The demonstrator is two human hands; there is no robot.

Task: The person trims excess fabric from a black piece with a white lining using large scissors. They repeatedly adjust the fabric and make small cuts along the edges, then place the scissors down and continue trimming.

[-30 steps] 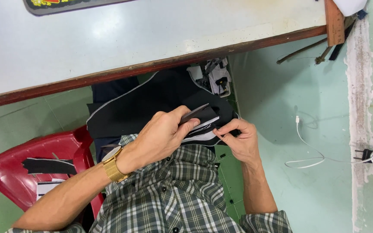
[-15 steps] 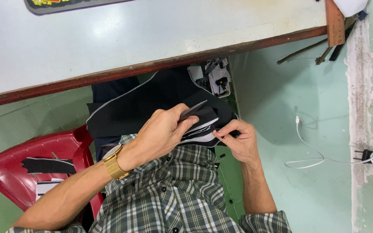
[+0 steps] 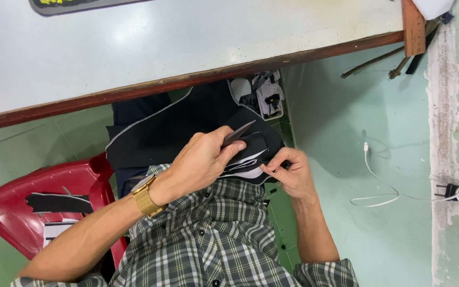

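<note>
A large piece of black fabric [image 3: 160, 138] with a white chalk outline lies over my lap, below the table edge. My left hand [image 3: 205, 159], with a gold watch on its wrist, grips a small stack of black and white cut fabric pieces [image 3: 256, 146] from above. My right hand [image 3: 288, 172] pinches the right lower edge of the same stack with thumb and fingertips. Both hands sit close together above my checked shirt.
A white table [image 3: 187, 42] with a brown wooden edge spans the top. A red plastic chair [image 3: 22, 207] at the left carries a black fabric strip [image 3: 59, 203]. Scraps [image 3: 264, 95] lie under the table. A white cable [image 3: 378, 175] and plug [image 3: 455, 191] are on the green floor.
My right fingers have shifted slightly along the stack's edge. My left hand keeps its hold in almost the same place.
</note>
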